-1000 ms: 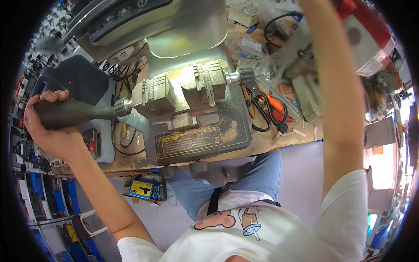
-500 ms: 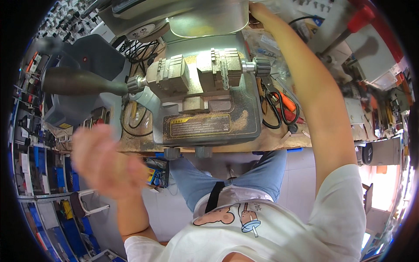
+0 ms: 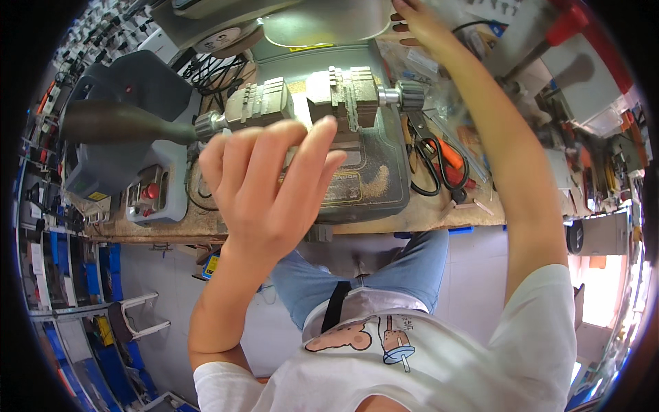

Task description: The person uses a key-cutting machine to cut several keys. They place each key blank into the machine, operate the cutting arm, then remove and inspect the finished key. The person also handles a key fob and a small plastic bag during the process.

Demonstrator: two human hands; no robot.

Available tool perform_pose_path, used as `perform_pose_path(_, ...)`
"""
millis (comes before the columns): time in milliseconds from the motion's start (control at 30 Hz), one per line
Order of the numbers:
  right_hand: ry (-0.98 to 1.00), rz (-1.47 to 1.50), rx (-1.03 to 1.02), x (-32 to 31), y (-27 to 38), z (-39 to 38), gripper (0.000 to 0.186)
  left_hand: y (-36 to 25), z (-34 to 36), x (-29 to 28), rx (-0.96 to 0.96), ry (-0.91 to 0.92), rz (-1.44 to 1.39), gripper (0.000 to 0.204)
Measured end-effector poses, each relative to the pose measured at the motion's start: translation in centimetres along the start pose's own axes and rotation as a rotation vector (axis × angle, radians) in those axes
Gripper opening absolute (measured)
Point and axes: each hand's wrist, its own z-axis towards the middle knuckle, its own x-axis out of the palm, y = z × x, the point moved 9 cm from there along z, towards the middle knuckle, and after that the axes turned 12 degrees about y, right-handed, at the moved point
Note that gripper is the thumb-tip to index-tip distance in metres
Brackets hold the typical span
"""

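Note:
A grey key-cutting machine (image 3: 395, 172) with two metal clamps stands before me on the bench. My left hand (image 3: 264, 185) hovers over its front, fingers loosely bent and apart, with nothing visible in them. Its index fingertip appears just below the right clamp (image 3: 343, 96), where a narrow notched metal strip stands upright. The left clamp (image 3: 257, 103) sits behind my knuckles, and my palm side is hidden. Off the machine's far right corner, near the clear shield (image 3: 326, 27), my right hand (image 3: 420, 26) has its fingers spread and holds nothing that I can see.
A long dark lever handle (image 3: 123, 123) juts left from the machine. Scissors (image 3: 439, 168) and an orange-handled tool (image 3: 449, 154) lie to the right. Brass-coloured shavings (image 3: 376, 184) dust the base. A grey machine with a red button (image 3: 149, 191) stands left, near black cables (image 3: 216, 72).
My left hand has swung from the left, below the lever, up and right over the machine's front. My right hand's spread fingers now show beside the shield. The view has shifted slightly.

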Motion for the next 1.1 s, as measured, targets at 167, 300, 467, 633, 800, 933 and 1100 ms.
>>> perform_pose_path(167, 0.862, -0.322, 0.037, 5.2, 6.5, -13.3, 0.037, -0.2, 0.9, 1.7, 0.128, -0.028, 0.050, 0.026)
perform_pose_path(300, 1.079, -0.647, 0.058, 10.6, 3.6, -10.5, 0.032, -1.9, 2.4, 1.5, 0.226, -0.011, 0.195, 0.021)
perform_pose_path(467, 0.267, -1.318, -0.883, 9.1, 8.3, -15.3, 0.028, -1.9, 2.4, 2.0, 0.275, 0.033, 0.320, 0.017)
perform_pose_path(633, -0.137, -0.913, -0.671, 2.6, 8.5, -20.9, 0.033, -4.3, 1.2, -2.7, 0.081, 0.024, 0.251, 0.013)
perform_pose_path(800, 0.328, 0.462, 0.396, 0.9, -5.7, -34.2, 0.043, -17.2, -0.1, 5.1, 0.303, 0.393, -0.473, 0.017)
perform_pose_path(933, -0.183, 1.001, 0.582, -2.0, -12.1, -39.7, 0.038, -24.1, -0.8, 10.5, 0.316, 0.195, -0.614, 0.034)
perform_pose_path(1100, -0.197, 0.208, 0.493, -12.4, -14.3, -38.7, 0.024, -26.7, 1.3, 15.5, 0.237, 0.381, -0.669, 0.042)
